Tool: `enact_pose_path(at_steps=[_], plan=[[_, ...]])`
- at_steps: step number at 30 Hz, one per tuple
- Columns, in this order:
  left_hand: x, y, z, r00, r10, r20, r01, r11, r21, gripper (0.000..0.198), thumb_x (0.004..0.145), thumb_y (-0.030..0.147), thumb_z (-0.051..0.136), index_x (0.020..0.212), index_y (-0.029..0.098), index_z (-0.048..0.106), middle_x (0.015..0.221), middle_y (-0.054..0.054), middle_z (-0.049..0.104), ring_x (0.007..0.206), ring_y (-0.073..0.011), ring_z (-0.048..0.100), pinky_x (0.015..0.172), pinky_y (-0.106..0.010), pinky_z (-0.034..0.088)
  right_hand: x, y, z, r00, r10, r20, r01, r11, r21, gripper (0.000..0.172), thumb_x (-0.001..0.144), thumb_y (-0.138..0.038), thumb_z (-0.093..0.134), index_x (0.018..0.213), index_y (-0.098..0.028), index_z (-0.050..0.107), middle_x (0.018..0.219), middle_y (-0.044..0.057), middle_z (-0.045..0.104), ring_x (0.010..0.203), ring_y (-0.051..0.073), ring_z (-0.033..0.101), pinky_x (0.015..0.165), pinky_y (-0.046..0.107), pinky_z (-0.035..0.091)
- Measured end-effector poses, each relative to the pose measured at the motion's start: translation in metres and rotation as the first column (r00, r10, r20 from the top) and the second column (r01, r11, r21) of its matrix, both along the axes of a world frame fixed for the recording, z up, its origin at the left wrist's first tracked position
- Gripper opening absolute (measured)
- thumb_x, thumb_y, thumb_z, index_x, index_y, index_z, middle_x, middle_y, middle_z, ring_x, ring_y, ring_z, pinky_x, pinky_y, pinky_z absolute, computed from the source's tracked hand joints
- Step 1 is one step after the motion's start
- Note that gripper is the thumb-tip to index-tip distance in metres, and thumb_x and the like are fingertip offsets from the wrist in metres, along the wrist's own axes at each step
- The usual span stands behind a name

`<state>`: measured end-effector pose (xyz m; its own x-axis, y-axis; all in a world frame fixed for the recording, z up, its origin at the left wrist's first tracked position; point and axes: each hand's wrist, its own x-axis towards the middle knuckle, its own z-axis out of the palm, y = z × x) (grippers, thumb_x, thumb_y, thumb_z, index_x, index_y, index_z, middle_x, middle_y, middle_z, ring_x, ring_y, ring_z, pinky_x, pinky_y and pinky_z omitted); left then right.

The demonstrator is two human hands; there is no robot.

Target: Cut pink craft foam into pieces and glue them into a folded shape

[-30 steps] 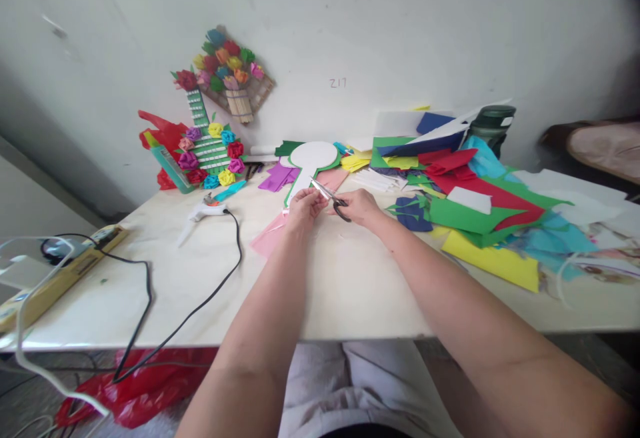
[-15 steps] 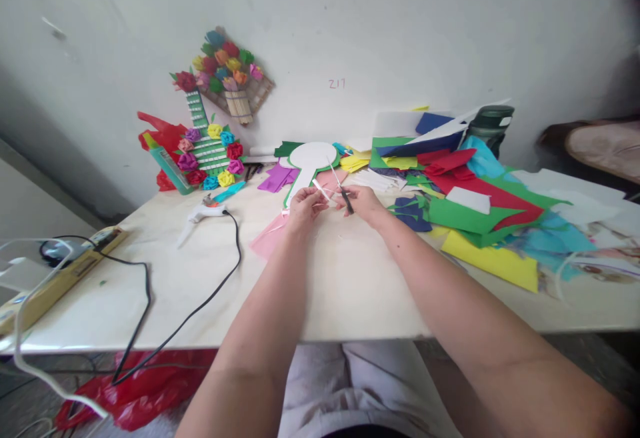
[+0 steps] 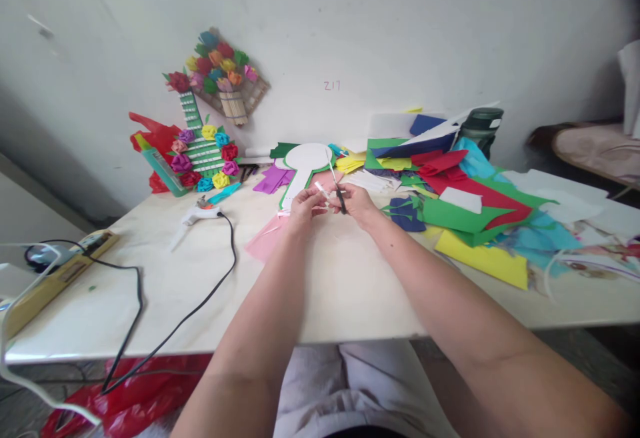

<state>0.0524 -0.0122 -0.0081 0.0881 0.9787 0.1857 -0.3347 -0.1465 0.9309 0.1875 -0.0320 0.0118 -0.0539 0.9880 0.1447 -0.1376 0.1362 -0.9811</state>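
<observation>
My left hand pinches a narrow white paper strip above the table. Close beside it, my right hand is closed around black-handled scissors, whose blades point up and away from me. The fingertips of both hands almost meet around the strip, and I cannot tell whether they touch. Just beyond the hands lies a white and green paddle-shaped paper cutout with a round head and a straight handle. Pink paper rests partly under my left forearm.
A white glue gun with a black cord lies left, near a power strip. A flower-trimmed paper guitar and a green bottle stand behind it. Coloured paper is heaped at right, before a dark flask.
The scissors have turned slightly more upright in my right hand. My left hand keeps its pinch on the strip. The whole view has shifted a little.
</observation>
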Motion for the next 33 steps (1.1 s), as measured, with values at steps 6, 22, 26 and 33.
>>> enact_pose_path(at_steps=[6,22,26,33], plan=[[-0.005,0.001,0.001,0.996,0.039,0.079,-0.038,0.999,-0.013,0.033,0.061,0.042,0.068,0.06,0.015,0.05,0.05,0.003,0.05,0.044,-0.006,0.047,0.045,-0.019,0.039,0.001,-0.009,0.007,0.992,0.127,0.024,-0.125,0.991,-0.046,0.039,0.052,-0.017,0.07,0.089,-0.014,0.058,0.056,-0.004,0.058,0.042,0.005,0.051,0.044,0.018,0.04],[-0.003,-0.001,0.007,0.975,0.037,0.218,-0.005,0.99,-0.143,0.029,0.058,0.033,0.071,0.058,0.013,0.05,0.043,0.005,0.044,0.036,-0.0032,0.038,0.037,-0.017,0.027,0.003,0.003,-0.005,0.986,0.168,-0.019,-0.169,0.985,-0.039,0.043,0.052,-0.022,0.072,0.092,-0.015,0.058,0.055,-0.002,0.06,0.04,0.007,0.052,0.032,0.014,0.02],[-0.003,-0.001,0.008,0.987,0.014,0.16,0.009,0.989,-0.145,0.036,0.062,0.045,0.067,0.059,0.013,0.051,0.046,0.003,0.048,0.038,-0.0042,0.042,0.04,-0.018,0.032,0.002,0.0,-0.002,0.991,0.129,-0.031,-0.13,0.991,-0.037,0.042,0.051,-0.019,0.071,0.09,-0.015,0.058,0.055,-0.002,0.06,0.04,0.007,0.052,0.034,0.014,0.026],[-0.005,0.0,0.003,0.987,0.011,0.16,-0.001,0.998,-0.065,0.031,0.058,0.037,0.072,0.061,0.012,0.052,0.05,0.002,0.051,0.042,-0.0052,0.046,0.043,-0.018,0.037,-0.003,-0.004,0.003,0.999,0.05,-0.011,-0.05,0.999,-0.014,0.039,0.049,-0.015,0.07,0.086,-0.014,0.057,0.049,-0.006,0.056,0.039,0.007,0.05,0.042,0.019,0.04]])
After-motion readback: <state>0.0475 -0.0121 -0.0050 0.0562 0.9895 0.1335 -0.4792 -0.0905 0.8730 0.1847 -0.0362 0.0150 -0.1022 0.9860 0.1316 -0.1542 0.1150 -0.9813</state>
